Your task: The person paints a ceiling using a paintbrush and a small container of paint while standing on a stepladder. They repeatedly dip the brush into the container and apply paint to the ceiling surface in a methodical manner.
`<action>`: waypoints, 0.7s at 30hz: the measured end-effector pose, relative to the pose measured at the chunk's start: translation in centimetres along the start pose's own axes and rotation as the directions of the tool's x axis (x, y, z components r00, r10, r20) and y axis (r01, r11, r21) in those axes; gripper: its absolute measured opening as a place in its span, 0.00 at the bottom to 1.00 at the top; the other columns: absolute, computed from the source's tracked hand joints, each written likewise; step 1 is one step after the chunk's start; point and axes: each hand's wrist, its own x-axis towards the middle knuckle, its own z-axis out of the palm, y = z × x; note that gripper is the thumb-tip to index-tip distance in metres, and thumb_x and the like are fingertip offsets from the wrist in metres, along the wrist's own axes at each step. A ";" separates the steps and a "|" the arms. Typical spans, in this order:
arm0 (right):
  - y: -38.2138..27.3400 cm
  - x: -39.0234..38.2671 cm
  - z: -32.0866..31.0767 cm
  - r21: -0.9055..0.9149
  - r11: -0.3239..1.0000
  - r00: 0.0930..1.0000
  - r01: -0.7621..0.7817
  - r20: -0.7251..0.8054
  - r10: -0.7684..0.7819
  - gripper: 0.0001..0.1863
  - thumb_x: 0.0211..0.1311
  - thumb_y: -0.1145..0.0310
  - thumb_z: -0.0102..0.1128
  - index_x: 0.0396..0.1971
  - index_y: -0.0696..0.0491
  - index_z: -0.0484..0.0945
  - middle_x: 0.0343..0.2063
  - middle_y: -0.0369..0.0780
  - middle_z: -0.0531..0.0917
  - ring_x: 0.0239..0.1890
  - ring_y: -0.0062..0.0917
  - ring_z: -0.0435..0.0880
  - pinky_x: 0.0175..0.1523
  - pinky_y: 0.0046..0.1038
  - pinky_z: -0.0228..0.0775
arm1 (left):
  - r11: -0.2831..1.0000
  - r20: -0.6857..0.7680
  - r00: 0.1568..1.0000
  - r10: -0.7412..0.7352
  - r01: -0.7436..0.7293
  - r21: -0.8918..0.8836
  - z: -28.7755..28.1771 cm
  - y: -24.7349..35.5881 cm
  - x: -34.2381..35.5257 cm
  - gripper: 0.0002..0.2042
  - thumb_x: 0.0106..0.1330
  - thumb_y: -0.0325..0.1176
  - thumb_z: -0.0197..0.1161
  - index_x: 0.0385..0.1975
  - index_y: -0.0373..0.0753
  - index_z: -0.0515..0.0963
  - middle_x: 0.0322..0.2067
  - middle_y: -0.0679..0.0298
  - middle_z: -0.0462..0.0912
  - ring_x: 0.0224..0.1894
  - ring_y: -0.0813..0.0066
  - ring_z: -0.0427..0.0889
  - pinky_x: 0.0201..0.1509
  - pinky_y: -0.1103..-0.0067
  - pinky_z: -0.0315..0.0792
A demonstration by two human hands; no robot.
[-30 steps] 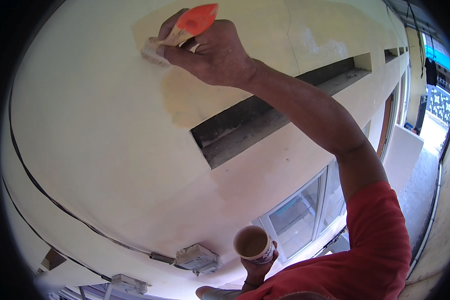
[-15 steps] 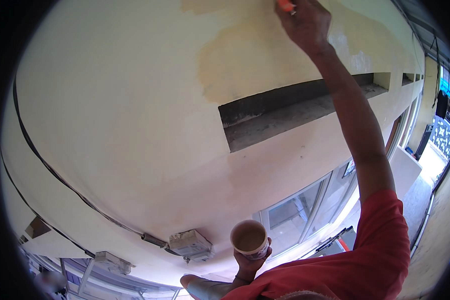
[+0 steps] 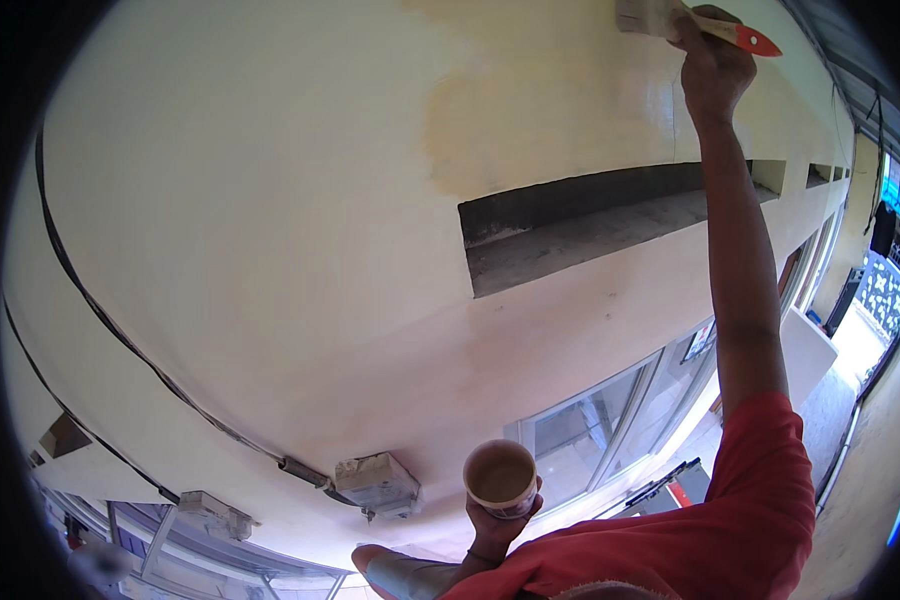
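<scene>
Up high, my right hand (image 3: 718,75) is closed round the handle of a flat paintbrush (image 3: 755,41) with a red-orange end. Its bristles point left against the cream wall (image 3: 270,200); whether they press on it I cannot tell. A darker yellowish paint patch (image 3: 540,110) covers the wall left of and below the brush. Low in the middle, my left hand (image 3: 500,528) grips a round cup (image 3: 500,475) from beneath. The cup is tilted toward me and holds beige paint.
Below the patch is a long recessed opening (image 3: 580,235) with a dark ledge. Black cables (image 3: 120,335) run down the wall to a meter box (image 3: 377,483), with a second box (image 3: 213,515) farther left. A glass window (image 3: 585,430) lies under the opening.
My right hand has moved right and slightly down with the paintbrush, and its bristles and whole handle now show. The left hand keeps the cup in nearly the same place.
</scene>
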 end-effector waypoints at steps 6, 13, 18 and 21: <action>-6.8 -8.2 6.0 -0.106 0.793 0.738 0.600 0.458 -0.496 0.15 0.54 0.79 0.74 0.42 0.50 0.86 0.44 0.40 0.89 0.42 0.35 0.90 0.44 0.31 0.85 | 0.998 0.012 1.000 0.000 0.000 -0.061 -0.2 0.2 -0.3 0.38 0.68 0.66 0.56 0.71 0.46 0.72 0.63 0.52 0.78 0.65 0.43 0.75 0.58 0.53 0.77; -11.7 -10.0 8.6 0.371 0.928 0.711 0.027 0.646 -0.279 0.17 0.51 0.73 0.75 0.42 0.44 0.85 0.44 0.36 0.87 0.42 0.30 0.88 0.42 0.31 0.85 | 0.999 -0.066 0.997 0.050 -0.048 0.018 0.5 0.1 -0.5 0.35 0.70 0.65 0.54 0.70 0.49 0.73 0.63 0.57 0.79 0.65 0.43 0.75 0.56 0.52 0.77; -6.3 1.3 12.0 0.498 0.848 0.835 -0.181 0.533 -0.135 0.06 0.68 0.79 0.69 0.42 0.55 0.82 0.35 0.33 0.86 0.37 0.19 0.85 0.44 0.26 0.78 | 0.999 -0.018 0.999 0.045 -0.046 -0.025 -0.2 0.3 0.0 0.35 0.70 0.65 0.54 0.70 0.48 0.74 0.62 0.56 0.80 0.63 0.42 0.76 0.54 0.52 0.78; -7.7 4.4 12.8 0.444 0.890 0.869 0.105 0.393 -0.299 0.06 0.70 0.80 0.68 0.41 0.53 0.83 0.39 0.34 0.88 0.41 0.19 0.87 0.47 0.29 0.81 | 0.997 -0.018 0.998 0.059 -0.060 -0.054 0.4 0.1 0.0 0.35 0.70 0.64 0.54 0.70 0.48 0.74 0.61 0.56 0.80 0.63 0.42 0.77 0.54 0.52 0.78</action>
